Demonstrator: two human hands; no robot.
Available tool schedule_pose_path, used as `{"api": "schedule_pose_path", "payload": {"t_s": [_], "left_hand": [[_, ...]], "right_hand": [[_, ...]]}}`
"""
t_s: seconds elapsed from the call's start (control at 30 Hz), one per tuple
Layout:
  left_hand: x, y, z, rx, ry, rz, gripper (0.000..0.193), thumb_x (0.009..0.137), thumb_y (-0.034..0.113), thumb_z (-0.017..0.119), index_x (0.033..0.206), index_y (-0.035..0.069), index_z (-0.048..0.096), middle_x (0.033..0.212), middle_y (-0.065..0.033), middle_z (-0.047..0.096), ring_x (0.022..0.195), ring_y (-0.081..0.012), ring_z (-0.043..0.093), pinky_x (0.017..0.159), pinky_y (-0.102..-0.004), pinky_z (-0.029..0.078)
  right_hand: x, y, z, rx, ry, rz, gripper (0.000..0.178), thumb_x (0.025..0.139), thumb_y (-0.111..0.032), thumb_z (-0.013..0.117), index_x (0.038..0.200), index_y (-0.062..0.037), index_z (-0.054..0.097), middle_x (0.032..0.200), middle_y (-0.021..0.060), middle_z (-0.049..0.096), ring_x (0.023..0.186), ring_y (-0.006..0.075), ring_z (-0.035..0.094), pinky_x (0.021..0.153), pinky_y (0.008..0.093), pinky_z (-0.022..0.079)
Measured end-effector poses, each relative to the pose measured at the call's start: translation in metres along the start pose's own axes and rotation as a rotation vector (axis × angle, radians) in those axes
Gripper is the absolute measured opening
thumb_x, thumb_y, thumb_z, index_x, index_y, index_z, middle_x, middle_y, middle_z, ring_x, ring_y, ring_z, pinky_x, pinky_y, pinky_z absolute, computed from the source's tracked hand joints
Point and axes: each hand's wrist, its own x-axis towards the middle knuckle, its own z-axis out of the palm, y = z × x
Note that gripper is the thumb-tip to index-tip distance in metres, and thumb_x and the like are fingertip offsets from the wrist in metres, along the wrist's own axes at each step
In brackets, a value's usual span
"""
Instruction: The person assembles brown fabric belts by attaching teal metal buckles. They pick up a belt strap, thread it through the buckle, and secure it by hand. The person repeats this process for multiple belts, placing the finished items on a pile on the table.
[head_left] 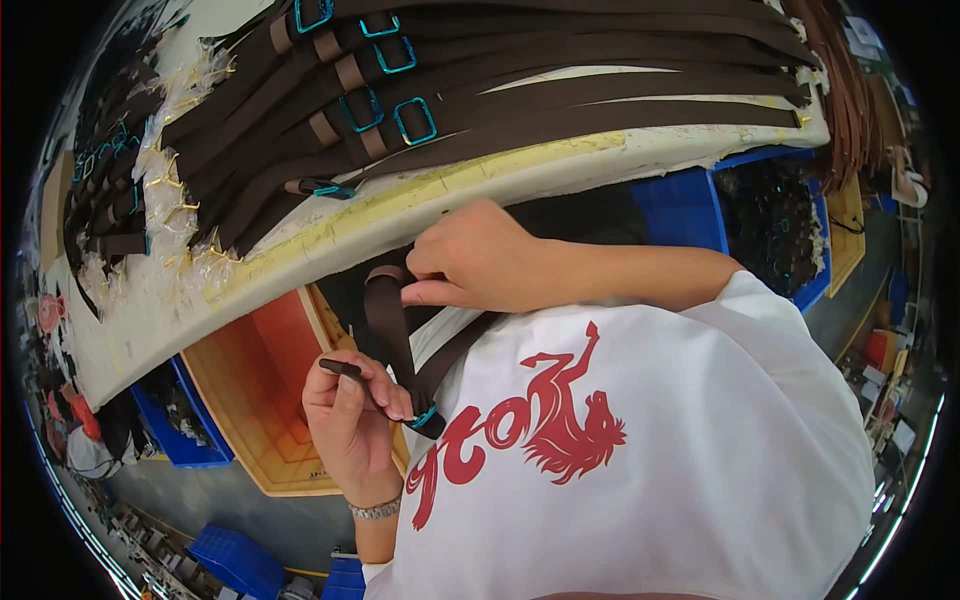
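Your right hand (pixel 475 258) pinches the brown strap's (pixel 390 325) top loop below the table's (pixel 420 205) front edge — your left hand (pixel 350 420) grips its lower end, seemingly beside the teal buckle (pixel 424 416).

White short-sleeved T-shirt (pixel 700 440) with a red horse-and-lettering print across it. Silver metal-link bracelet (pixel 374 510) on the left wrist. Forearms bare.

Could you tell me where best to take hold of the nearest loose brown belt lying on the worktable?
Probably at the brown belt's buckle end, coming from the table's near edge: that end overhangs closest, and the teal-wrapped buckle gives the fingers a firm, raised part to pinch, clear of neighbouring straps.
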Motion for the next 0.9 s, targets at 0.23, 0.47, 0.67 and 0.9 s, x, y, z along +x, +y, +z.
{"api": "schedule_pose_path", "payload": {"t_s": [0.23, 0.47, 0.67, 0.9], "left_hand": [[-0.007, -0.004, -0.004, 0.017, 0.049, 0.055, 0.022, 0.108, 0.019, 0.068, 0.114, -0.002, 0.061, 0.081, -0.0065, 0.058, 0.064, -0.0158, 0.057, 0.055, -0.0306, 0.050], [0.001, -0.019, -0.006, 0.418, 0.313, 0.174, 0.014, 0.103, 0.004, 0.067, 0.108, -0.008, 0.073, 0.094, -0.0122, 0.074, 0.070, -0.0137, 0.066, 0.068, -0.0274, 0.055], [0.013, -0.029, 0.005, 0.346, 0.258, 0.209, 0.019, 0.106, 0.011, 0.069, 0.109, -0.007, 0.072, 0.098, -0.0089, 0.075, 0.083, -0.0137, 0.064, 0.080, -0.0285, 0.052], [0.032, -0.046, 0.003, 0.304, 0.151, 0.029, 0.012, 0.102, 0.008, 0.074, 0.099, -0.004, 0.073, 0.095, -0.0015, 0.074, 0.079, -0.0064, 0.064, 0.073, -0.0241, 0.053]], "right_hand": [[0.025, -0.015, 0.018, 1.732, -0.406, 0.228, 0.045, 0.109, -0.026, 0.060, 0.151, -0.0097, 0.054, 0.138, 0.0017, 0.067, 0.134, 0.0161, 0.058, 0.113, 0.0403, 0.047], [0.035, -0.029, 0.030, 1.691, -0.175, 0.190, 0.045, 0.108, -0.022, 0.061, 0.149, -0.0035, 0.059, 0.101, 0.0016, 0.066, 0.099, 0.0136, 0.064, 0.094, 0.0358, 0.055], [0.021, -0.032, 0.019, 1.249, -0.117, 0.160, 0.030, 0.101, -0.019, 0.067, 0.122, 0.0000, 0.077, 0.082, -0.0055, 0.058, 0.076, 0.0042, 0.049, 0.073, 0.0252, 0.052], [0.002, -0.019, 0.010, 1.237, -0.140, 0.362, 0.030, 0.104, -0.029, 0.073, 0.122, -0.0058, 0.075, 0.090, -0.0058, 0.065, 0.077, 0.0044, 0.047, 0.075, 0.0242, 0.043]]}}
